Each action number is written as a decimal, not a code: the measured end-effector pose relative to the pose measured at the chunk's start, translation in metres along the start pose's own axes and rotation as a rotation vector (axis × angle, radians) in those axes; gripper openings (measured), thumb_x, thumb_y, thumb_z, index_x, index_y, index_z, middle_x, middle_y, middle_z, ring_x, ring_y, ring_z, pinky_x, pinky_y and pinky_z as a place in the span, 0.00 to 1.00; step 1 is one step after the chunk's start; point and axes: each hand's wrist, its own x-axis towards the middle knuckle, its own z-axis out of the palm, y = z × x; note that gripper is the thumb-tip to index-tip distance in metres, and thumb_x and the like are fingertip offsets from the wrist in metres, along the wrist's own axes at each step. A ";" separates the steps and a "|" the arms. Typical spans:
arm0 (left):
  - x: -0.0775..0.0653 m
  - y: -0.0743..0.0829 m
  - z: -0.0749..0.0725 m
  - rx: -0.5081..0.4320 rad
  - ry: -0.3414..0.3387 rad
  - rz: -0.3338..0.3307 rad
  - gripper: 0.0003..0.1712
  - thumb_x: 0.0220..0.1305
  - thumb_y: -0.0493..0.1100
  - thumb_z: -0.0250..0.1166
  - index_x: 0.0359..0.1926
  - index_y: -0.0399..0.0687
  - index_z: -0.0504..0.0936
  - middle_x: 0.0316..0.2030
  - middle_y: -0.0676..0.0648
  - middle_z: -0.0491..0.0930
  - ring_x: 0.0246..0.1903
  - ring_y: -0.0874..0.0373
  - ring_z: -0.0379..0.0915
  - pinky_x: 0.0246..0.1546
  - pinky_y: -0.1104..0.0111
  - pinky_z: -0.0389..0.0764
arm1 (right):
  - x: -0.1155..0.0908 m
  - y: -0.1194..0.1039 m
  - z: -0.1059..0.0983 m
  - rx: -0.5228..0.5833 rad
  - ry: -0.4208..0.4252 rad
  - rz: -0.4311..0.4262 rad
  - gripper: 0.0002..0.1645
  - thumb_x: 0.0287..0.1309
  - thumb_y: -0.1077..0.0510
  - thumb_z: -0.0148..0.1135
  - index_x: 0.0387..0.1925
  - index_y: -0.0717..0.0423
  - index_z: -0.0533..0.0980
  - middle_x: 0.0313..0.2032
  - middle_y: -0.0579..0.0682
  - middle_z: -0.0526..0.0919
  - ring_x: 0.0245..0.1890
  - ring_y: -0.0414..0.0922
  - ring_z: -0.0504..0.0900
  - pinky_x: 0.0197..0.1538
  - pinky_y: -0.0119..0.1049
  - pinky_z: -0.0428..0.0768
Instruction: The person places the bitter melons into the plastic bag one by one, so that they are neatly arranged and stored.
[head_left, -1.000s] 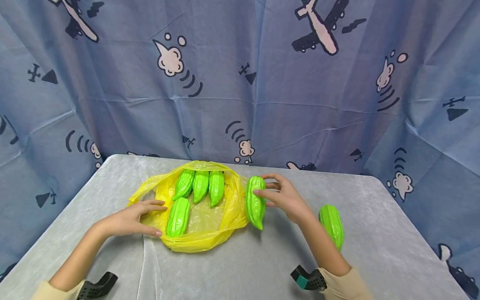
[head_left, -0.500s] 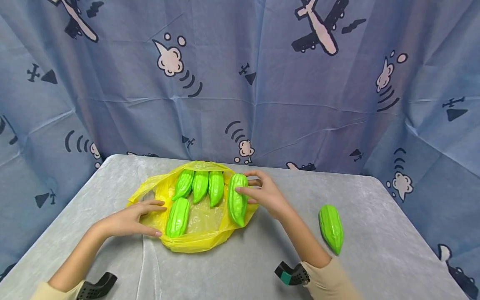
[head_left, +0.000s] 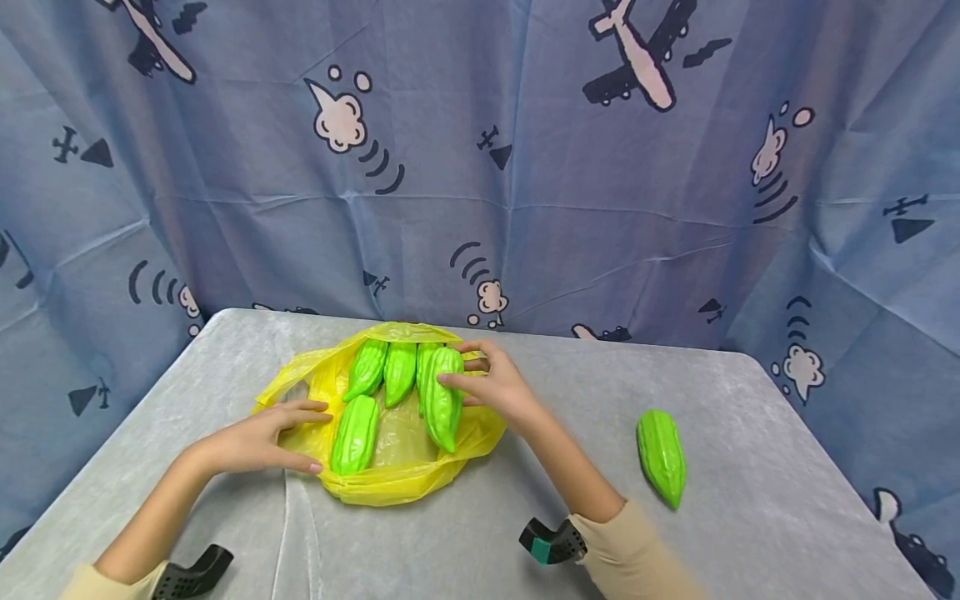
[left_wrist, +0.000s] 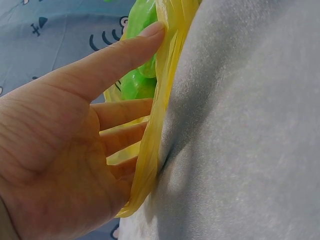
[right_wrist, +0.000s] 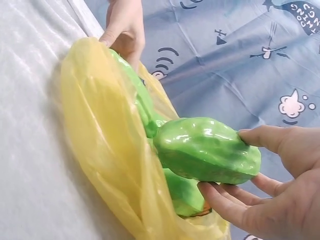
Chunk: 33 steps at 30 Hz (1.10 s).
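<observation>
My right hand [head_left: 497, 385] pinches a glossy green, ridged bitter melon [head_left: 446, 400] between thumb and fingers, over the right side of a yellow plastic bag [head_left: 401, 487]. In the right wrist view, the held bitter melon [right_wrist: 205, 150] points into the bag's mouth, overlapping others behind it. My left hand [head_left: 258, 437] lies at the bag's left rim with thumb and fingers spread wide apart. The left wrist view has its thumb [left_wrist: 120, 57] against the rim and its fingers partly behind the yellow film. Several bitter melons lie inside, one of them [head_left: 356, 435] near the left hand.
Another bitter melon [head_left: 662, 458] lies by itself on the right of the grey cloth-covered table [head_left: 750, 500]. A blue curtain [head_left: 480, 167] printed with planes hangs behind the table's far edge.
My right hand has carried its bitter melon leftward from beside the bag to over its mouth, now partly covering one inside. The left hand has stayed at the rim.
</observation>
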 end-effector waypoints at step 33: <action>0.000 -0.003 0.002 0.028 0.027 0.022 0.41 0.59 0.52 0.79 0.68 0.34 0.78 0.72 0.27 0.68 0.72 0.19 0.56 0.67 0.26 0.60 | -0.006 0.014 0.059 -0.050 -0.049 0.027 0.31 0.60 0.62 0.76 0.61 0.61 0.71 0.58 0.67 0.79 0.43 0.52 0.87 0.48 0.45 0.90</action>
